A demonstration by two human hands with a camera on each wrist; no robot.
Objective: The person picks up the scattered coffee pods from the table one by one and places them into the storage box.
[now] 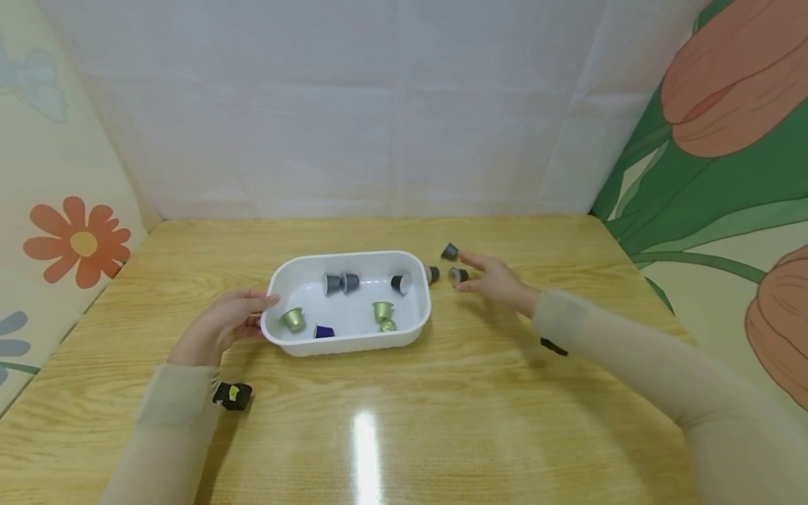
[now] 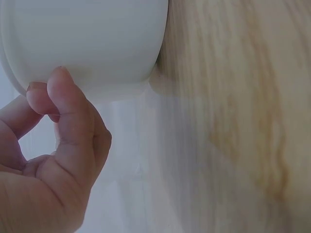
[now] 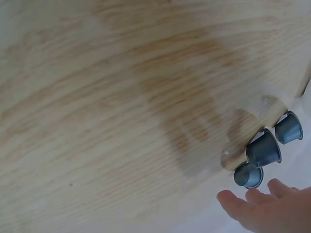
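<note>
My left hand [image 1: 235, 317] pinches the left rim of a white oblong tub [image 1: 353, 344], thumb on top and fingers curled beneath. In the left wrist view, its fingertips meet the tub's outer wall [image 2: 102, 39]. My right hand [image 1: 499, 284] hovers at the tub's right, fingers and thumb apart, holding nothing. Close to its fingertips are a dark coffee capsule [image 1: 450, 251] and another lying on its side [image 1: 462, 276]. A third dark capsule [image 1: 433, 273] sits against the tub's right wall. The right wrist view shows these three, one capsule [image 3: 249, 175] nearest the fingers.
Inside the tub lie grey capsules [image 1: 350, 282], a black one [image 1: 400, 284], a purple one [image 1: 324, 331] and several green ones [image 1: 293, 320]. The wooden table [image 1: 442, 421] ends at a white backdrop [image 1: 353, 140], with flower-patterned panels [image 1: 726, 210] on both sides.
</note>
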